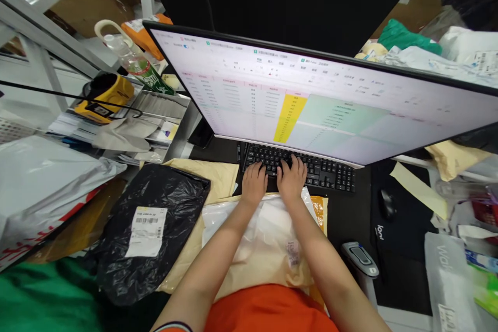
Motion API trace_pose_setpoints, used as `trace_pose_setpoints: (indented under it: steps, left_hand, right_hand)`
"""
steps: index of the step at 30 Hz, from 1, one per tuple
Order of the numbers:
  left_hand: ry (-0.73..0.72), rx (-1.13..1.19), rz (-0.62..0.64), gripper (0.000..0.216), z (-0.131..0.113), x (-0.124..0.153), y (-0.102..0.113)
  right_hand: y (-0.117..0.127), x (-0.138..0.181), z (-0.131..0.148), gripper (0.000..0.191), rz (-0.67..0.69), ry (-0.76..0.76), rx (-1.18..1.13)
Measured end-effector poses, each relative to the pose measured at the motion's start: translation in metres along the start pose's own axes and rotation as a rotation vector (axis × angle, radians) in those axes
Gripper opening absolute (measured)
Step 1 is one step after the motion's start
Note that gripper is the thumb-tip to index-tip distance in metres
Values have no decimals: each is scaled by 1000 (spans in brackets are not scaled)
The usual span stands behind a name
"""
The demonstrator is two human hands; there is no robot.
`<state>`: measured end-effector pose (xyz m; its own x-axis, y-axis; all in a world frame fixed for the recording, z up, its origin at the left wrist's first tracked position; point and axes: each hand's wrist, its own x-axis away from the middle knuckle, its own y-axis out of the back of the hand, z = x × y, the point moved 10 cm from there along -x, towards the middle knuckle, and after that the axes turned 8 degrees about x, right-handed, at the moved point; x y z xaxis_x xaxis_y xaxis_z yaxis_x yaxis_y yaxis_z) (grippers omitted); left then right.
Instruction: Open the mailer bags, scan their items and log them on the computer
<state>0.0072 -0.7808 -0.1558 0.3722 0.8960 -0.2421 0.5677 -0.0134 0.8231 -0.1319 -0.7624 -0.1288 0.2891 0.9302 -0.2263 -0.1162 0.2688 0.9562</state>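
Both my hands rest on a black keyboard (327, 170) below a wide monitor (311, 98) that shows a spreadsheet. My left hand (254, 182) lies on the keys left of centre, fingers spread and curved down. My right hand (291, 179) sits beside it, almost touching, fingers spread on the keys. Neither hand holds anything. My forearms lie over a clear plastic parcel (268, 238) that rests on tan mailers in front of the keyboard.
A black bagged parcel (148, 228) with a white label lies at the left. A mouse (387, 203) sits on a black mat at the right, a handheld scanner (361, 258) nearer me. A water bottle (132, 59), yellow tape dispenser (105, 94) and parcel piles crowd the edges.
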Motion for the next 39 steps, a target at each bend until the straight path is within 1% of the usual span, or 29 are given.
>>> trace_pose_setpoints:
  steps: [5,9,12,17,19,23,25,27,30,39]
  left_hand:
    - [-9,10,-10,31,-2,0,2]
    - [-7,-2,-23,31,-2,-1,3]
    - [-4,-5,-24,31,-2,0,2]
    - [0,6,-25,32,-1,0,1]
    - [10,23,-17,32,0,0,0]
    - [17,29,-14,32,0,0,1]
    - [9,15,-9,32,-2,0,1]
    - [-5,-5,-2,32,-4,-1,1]
    - [-17,-31,16,33,-7,-1,1]
    - [23,-50,81,36,-8,0,-2]
  right_hand:
    - [-4,8,-9,50,35,-15,13]
    - [-1,13,-13,55,-6,-1,-38]
    - [-3,15,-14,54,-16,-3,-72]
    - [-12,16,-15,51,31,-5,-101]
    - [-13,14,-27,53,27,-53,-81]
    - [-5,10,-65,58,-41,-179,-18]
    - [-3,7,-77,59,-55,-173,-17]
    - [-1,5,-84,58,-58,-150,-28]
    - [1,5,-88,59,-63,-153,-43]
    - [1,6,-88,60,-40,-151,-20]
